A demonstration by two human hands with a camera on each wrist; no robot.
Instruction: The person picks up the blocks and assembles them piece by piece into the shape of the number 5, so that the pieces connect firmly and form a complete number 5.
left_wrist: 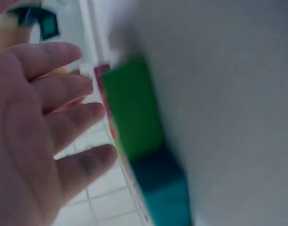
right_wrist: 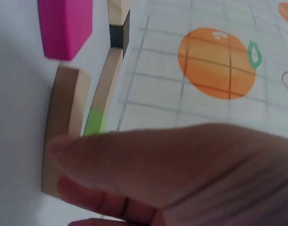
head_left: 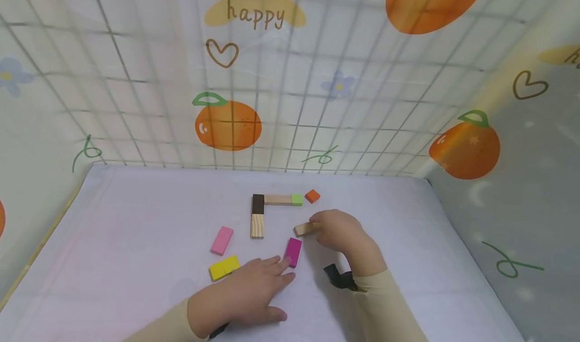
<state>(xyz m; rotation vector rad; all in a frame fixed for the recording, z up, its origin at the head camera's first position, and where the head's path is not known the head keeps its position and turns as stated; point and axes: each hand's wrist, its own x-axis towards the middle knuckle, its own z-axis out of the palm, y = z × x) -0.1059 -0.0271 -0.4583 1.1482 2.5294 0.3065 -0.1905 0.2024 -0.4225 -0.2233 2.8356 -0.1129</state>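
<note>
Pinches a plain, square-edged wooden block (head_left: pixel 303 229) by one end with the fingers of the right hand (head_left: pixel 340 233), probably to leave the other end free, near a magenta block (head_left: pixel 294 249) on the table (head_left: pixel 385 196). Spreads the left hand (head_left: pixel 246 291) wide. Has, beyond, a boldly grained block (head_left: pixel 257 226) butted against a dark block (head_left: pixel 258 204), seemingly for straightness.

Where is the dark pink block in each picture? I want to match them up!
Head: the dark pink block is below the middle, by the fingertips of the left hand.
Left wrist: just a blurry strip of the dark pink block peeks out left of the upper middle, behind the green block.
Right wrist: it's at the top left, cut off by the edge, above the wooden block.
Shared landmark: the checked wall.
</note>
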